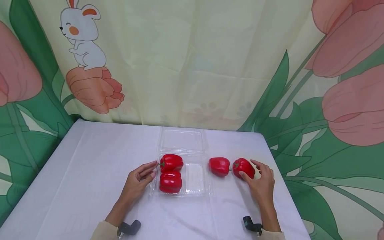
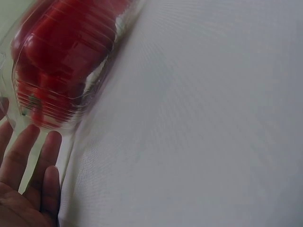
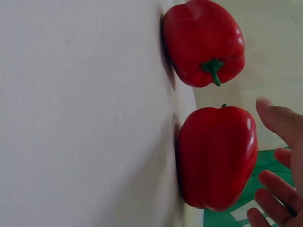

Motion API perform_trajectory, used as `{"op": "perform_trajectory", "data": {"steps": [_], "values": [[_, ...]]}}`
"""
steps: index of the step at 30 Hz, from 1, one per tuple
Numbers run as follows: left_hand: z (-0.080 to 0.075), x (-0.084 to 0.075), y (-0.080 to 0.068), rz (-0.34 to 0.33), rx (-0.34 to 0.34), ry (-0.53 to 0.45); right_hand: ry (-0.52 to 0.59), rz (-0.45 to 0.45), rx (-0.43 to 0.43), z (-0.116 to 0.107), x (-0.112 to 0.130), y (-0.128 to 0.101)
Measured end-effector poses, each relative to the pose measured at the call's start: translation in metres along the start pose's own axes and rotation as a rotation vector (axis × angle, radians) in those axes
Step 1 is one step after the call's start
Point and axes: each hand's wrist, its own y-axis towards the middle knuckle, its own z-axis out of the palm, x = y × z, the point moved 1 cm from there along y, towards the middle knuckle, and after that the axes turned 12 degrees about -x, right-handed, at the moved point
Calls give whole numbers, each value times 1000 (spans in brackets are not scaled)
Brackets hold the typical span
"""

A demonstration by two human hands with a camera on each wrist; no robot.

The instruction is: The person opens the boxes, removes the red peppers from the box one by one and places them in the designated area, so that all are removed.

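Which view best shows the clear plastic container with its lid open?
The head view: the clear container shows whole, lid back, two red peppers inside. The left wrist view shows only a blurred corner by the left hand; the right wrist view shows none.

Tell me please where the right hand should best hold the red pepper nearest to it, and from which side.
The nearest pepper lies on its side on the table, its green stem pointing left at the other loose pepper. Probably grip the broad round body, not the thin stem, coming from above and the right, where the right hand already is.
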Motion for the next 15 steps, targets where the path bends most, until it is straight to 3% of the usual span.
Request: {"op": "perform_trajectory", "data": {"steps": [8, 15], "values": [[0, 0, 0, -24, -17, 1, 63, -47, -48, -7, 17, -3], [0, 2, 0, 4, 2, -3, 96, -48, -71, -11, 35, -7]]}}
